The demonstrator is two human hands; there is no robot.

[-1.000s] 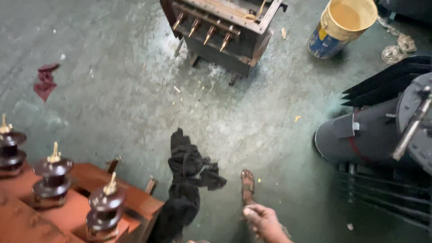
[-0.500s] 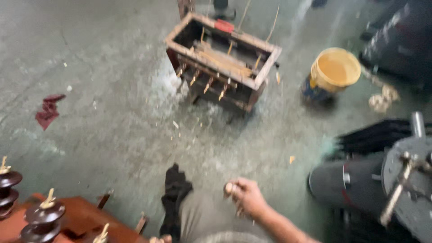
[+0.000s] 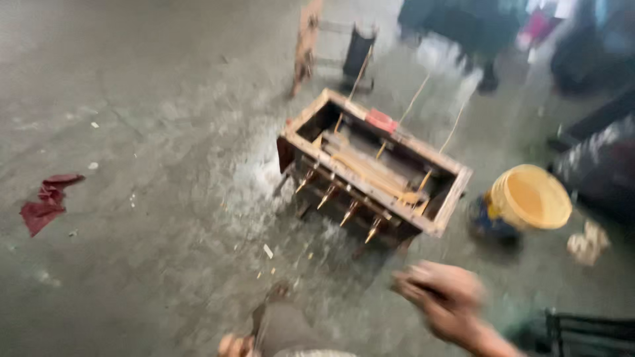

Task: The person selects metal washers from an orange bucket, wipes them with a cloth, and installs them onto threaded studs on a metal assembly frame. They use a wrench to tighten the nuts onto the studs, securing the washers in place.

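Blurring right hand [image 3: 444, 297], near open rusty metal box [image 3: 374, 172], yellow bucket [image 3: 529, 197]

Floor [image 3: 132, 132]: grey-green concrete with a pale, whitish scuffed patch beside the box. Open metal box [image 3: 374, 175]: rusty brown frame, dark interior, brass-yellow pointed terminals along one side, one small red patch on the rim. Bucket [image 3: 529, 197]: yellow inside, blue outer wall. Rag [image 3: 46, 203]: dark red. Crumpled scrap [image 3: 585, 243]: off-white.
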